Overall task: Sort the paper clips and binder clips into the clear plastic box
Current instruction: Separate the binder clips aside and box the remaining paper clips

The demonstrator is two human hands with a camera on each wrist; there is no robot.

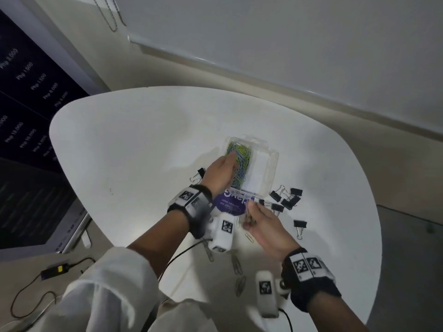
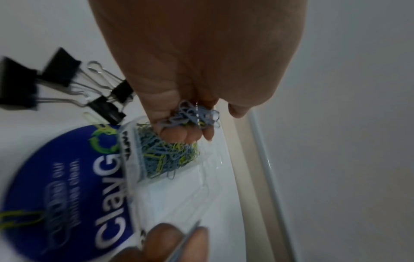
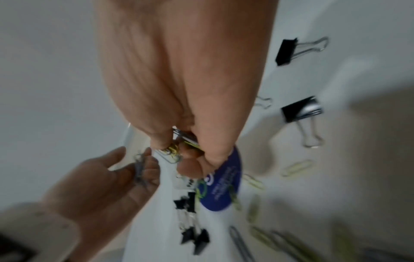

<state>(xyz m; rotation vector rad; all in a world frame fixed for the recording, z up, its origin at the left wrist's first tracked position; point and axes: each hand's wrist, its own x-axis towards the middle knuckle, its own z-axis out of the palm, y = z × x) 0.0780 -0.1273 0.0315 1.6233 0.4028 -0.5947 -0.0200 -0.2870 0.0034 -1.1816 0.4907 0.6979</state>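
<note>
Both hands' fingers pinch paper clips (image 2: 190, 115); six binder clips (image 1: 286, 198) right of box (image 1: 271, 164).

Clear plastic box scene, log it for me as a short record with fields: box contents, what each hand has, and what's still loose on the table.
box: clear plastic box, open, on the white table
left compartment: blue and yellow paper clips
right compartment: looks empty
left hand: over the clip compartment, holds a clump of small blue clips
right hand: pinches a few paper clips
loose: black binder clips, large paper clips
under box: blue round sticker
</note>
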